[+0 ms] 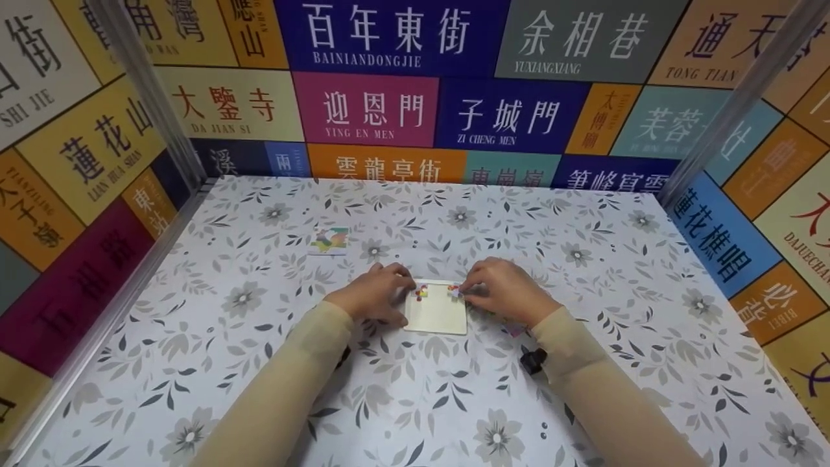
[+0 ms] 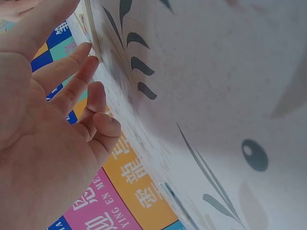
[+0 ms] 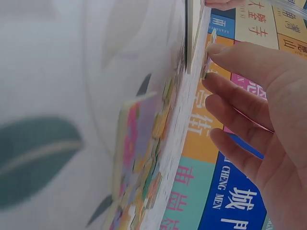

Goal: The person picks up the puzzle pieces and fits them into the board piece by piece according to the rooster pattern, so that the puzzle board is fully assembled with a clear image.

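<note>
Pinches puzzle piece (image 1: 453, 291) in right hand (image 1: 504, 289) at far-right corner of board (image 1: 436, 316); touches left edge with left hand (image 1: 375, 294), loosely spread.

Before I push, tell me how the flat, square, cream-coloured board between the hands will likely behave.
The board is probably stiff: its edge looks straight in the right wrist view. Being thin and low, it seems unlikely to tip. The small, multicoloured, jagged piece at its far left corner might slide, since no fastening shows.
</note>
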{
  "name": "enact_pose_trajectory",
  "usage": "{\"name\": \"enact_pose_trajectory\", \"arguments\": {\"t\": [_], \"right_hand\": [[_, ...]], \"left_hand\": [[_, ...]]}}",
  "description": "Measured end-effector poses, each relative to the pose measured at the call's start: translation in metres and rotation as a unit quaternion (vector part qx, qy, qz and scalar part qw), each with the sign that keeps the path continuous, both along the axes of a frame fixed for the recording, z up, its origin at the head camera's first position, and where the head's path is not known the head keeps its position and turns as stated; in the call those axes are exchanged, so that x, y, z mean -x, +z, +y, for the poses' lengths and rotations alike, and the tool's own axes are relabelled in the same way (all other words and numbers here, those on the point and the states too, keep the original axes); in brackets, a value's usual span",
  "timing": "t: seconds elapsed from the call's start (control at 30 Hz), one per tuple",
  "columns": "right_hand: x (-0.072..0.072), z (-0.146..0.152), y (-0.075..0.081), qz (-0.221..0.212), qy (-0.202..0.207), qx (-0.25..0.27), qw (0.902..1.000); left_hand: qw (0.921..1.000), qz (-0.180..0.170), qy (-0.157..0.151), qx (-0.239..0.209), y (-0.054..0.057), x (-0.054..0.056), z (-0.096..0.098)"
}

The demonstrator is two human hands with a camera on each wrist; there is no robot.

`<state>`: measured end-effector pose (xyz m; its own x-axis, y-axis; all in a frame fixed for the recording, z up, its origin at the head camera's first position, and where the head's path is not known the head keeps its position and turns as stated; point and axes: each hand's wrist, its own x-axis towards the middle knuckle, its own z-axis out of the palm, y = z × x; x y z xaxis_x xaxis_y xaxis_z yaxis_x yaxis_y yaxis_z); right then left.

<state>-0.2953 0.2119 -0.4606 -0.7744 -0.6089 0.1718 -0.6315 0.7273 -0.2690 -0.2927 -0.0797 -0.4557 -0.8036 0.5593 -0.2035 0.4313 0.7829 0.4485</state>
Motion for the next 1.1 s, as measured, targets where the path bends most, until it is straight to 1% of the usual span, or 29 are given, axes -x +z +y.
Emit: {"name": "enact_pose_trajectory", "arguments": {"t": [0.13,0.2,0.43,0.73,0.93,1.1], "right_hand": [[0.001,-0.007,0.000,0.017,0.016,-0.006,0.9997],[0.002,-0.010,0.000,0.020,0.021,-0.009,0.9995],[0.005,-0.022,-0.001,0.009,0.026,-0.015,0.9995],[0.007,-0.032,-0.002,0.018,0.029,-0.017,0.9993],[0.009,-0.038,-0.004,0.023,0.034,-0.027,0.9988],[0.011,-0.041,-0.006,0.034,0.039,-0.040,0.9979]], "left_hand": [[0.9996,0.019,-0.020,-0.004,-0.001,0.001,-0.001],[0.9994,0.022,-0.025,-0.008,-0.001,0.001,-0.002],[0.9998,0.013,-0.014,0.001,-0.002,0.002,-0.001],[1.0000,0.000,0.000,0.004,0.000,-0.001,0.001],[1.0000,0.003,0.000,0.006,0.001,-0.001,0.000],[0.9999,0.012,-0.010,-0.006,0.000,-0.001,-0.001]]}}
